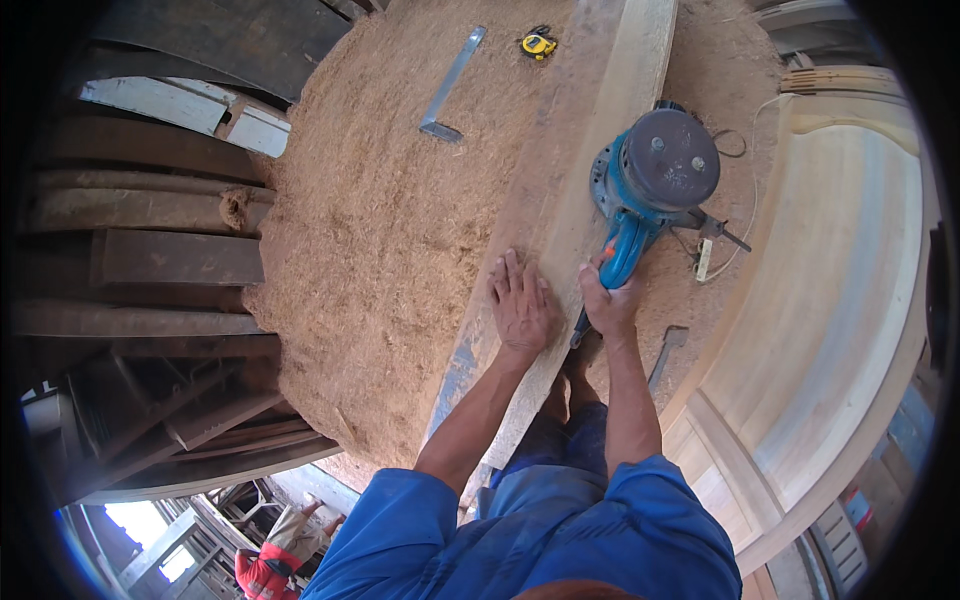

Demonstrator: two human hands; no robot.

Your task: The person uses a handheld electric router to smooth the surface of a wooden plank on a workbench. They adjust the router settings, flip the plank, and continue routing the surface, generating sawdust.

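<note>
My right hand (612,300) is closed round the blue handle of a router (660,165) with a round grey top. The router rests at the right edge of a long wooden board (560,255), which runs away from me toward the top of the view. My left hand (523,305) lies flat on the board, fingers spread, to the left of the router's handle. A dark cord end shows below my right hand. The cutter under the router is hidden.
A metal square (452,90) and a yellow tape measure (538,43) lie on sawdust (370,220) beyond the board. A hammer-like tool (668,352) and cord lie right of it. Curved wooden panelling (830,270) stands at right, stacked timber (180,257) at left. A person in red (265,577) is behind left.
</note>
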